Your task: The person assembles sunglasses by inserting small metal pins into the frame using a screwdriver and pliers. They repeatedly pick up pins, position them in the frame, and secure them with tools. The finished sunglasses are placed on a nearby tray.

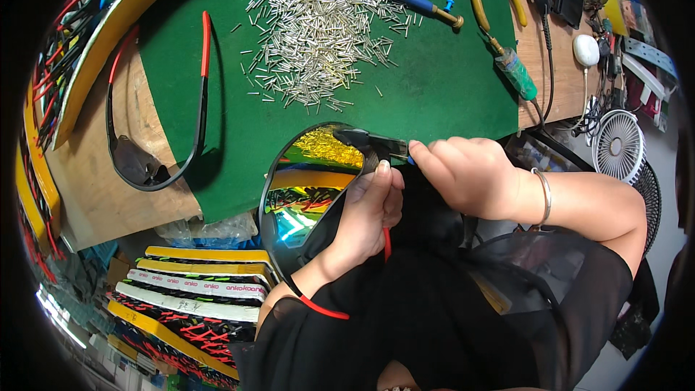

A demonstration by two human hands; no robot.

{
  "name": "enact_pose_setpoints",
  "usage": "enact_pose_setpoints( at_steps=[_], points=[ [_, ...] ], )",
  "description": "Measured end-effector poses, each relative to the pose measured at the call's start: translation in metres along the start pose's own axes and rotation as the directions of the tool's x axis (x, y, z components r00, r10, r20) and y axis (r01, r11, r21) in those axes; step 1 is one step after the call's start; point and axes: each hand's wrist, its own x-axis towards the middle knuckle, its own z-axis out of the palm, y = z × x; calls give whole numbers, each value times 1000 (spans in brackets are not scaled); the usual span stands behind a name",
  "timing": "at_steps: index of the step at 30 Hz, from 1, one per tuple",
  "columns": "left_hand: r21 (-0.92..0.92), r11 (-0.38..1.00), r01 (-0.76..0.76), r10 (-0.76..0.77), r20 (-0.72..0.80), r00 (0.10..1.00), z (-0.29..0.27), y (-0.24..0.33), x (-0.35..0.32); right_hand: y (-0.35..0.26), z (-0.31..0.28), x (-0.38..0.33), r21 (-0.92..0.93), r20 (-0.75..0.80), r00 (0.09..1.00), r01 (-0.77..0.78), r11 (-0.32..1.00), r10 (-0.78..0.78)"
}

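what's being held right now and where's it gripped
Left hand grips the sunglasses at the lens's right edge, by the hinge; right hand pinches that hinge.

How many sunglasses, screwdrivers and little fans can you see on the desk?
Sunglasses: 2, one held by the left hand and right hand at, one lying on the table
Blue-handled screwdriver: 1
Small white fan: 1
Total: 4

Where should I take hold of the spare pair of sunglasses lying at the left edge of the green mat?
Probably at the red-tipped arm of the spare sunglasses. It lies straight and bare on the green mat, clear of the pile of metal pins. Come from above, fingers across the arm; that avoids touching the dark lens, which rests on the wooden bench.
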Motion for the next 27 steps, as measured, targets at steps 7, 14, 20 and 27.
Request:
enact_pose_setpoints(
  at_steps=[7, 14, 20, 27],
  points=[
    [29, 1000, -12, 13, -26, 1000, 3, 1, -2, 0, -8, 4, 90, 114, 985, -138, 986, 127],
    [25, 999, -24, 24, -20, 1000, 3, 0, -2, 1, -9, 4, 236, 177, 944, -314, 920, 277],
    [44, 999, -26, 26, -13, 1000, 3, 0, -1, 1, -16, 8, 132, 112, 991, -94, 987, 79],
    [57, 998, -16, 17, -15, 1000, 6, 2, -4, 0, -17, 6, 149, 203, 968, -181, 972, 149]
  ],
)
